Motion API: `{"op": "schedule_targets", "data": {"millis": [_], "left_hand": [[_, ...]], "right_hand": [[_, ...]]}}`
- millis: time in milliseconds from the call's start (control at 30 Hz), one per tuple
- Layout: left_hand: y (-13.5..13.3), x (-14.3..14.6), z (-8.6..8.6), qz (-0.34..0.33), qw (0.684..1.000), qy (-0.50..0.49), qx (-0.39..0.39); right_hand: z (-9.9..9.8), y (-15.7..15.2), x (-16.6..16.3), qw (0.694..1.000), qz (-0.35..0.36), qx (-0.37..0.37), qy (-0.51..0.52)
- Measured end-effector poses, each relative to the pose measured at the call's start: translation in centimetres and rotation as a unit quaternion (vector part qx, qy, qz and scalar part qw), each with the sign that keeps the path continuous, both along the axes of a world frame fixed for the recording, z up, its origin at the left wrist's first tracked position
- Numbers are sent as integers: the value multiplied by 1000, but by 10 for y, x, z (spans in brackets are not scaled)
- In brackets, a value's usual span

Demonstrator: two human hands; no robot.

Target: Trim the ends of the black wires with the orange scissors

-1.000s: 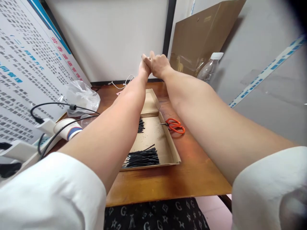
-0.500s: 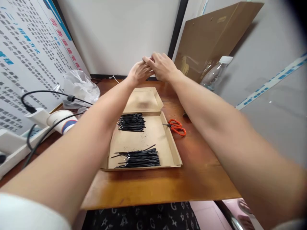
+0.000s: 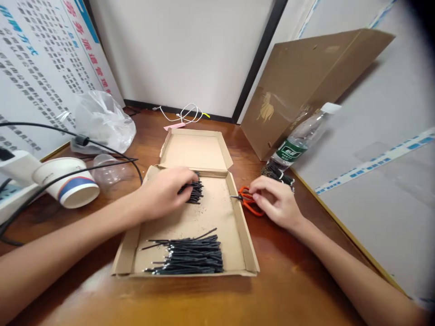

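My left hand (image 3: pixel 165 192) reaches into the shallow cardboard box (image 3: pixel 217 213) from its left side. Its thumb and fingers curl around part of the far bundle of short black wires (image 3: pixel 196 192), which the hand partly covers. Closer to me in the same box lies a second bundle of black wires (image 3: pixel 195 256), with silvery ends toward the left. My right hand (image 3: pixel 277 201) is at the orange-handled scissors (image 3: pixel 249 206), its bent fingers closed at the handle loops. The scissors' blades rest over the box's right wall.
A paper cup (image 3: pixel 73 183), a clear plastic cup (image 3: pixel 108 170), a plastic bag (image 3: pixel 103 122) and black cables stand or lie at left. White cable (image 3: pixel 190 113) lies behind the box. At right are a bottle (image 3: pixel 299 140), dark wires (image 3: pixel 277 172) and a brown board (image 3: pixel 299 81).
Both hands have come down from above the box's far end and parted. My left hand is now at the far wire bundle, my right hand at the scissors. The view has shifted.
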State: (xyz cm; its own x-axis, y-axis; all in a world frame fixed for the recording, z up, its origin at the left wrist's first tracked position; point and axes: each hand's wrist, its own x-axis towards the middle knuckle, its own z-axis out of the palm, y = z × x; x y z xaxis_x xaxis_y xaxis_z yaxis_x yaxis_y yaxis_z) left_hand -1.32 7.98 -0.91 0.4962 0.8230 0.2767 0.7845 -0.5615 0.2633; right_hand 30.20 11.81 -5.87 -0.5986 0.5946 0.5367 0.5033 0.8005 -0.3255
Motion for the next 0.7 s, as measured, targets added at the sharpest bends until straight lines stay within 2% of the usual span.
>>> {"op": "schedule_targets", "data": {"millis": [100, 133, 200, 267, 433, 700], "left_hand": [[-33, 5, -2, -26, 998, 0, -55], [-39, 7, -2, -25, 994, -9, -102], [-47, 13, -1, -25, 980, -25, -197], [-51, 20, -1, -39, 968, -21, -248], [-53, 31, -7, -11, 961, -25, -274], [-59, 33, -12, 13, 955, -45, -293]], "right_hand": [[0, -14, 3, 999, 32, -43, 2], [0, -15, 3, 998, 25, -61, 6], [-1, -13, 4, 995, 10, -103, 14], [-2, -9, 5, 989, 1, -146, 23], [-5, -8, 6, 978, -22, -202, 34], [-7, -16, 0, 978, -76, -183, 62]]}}
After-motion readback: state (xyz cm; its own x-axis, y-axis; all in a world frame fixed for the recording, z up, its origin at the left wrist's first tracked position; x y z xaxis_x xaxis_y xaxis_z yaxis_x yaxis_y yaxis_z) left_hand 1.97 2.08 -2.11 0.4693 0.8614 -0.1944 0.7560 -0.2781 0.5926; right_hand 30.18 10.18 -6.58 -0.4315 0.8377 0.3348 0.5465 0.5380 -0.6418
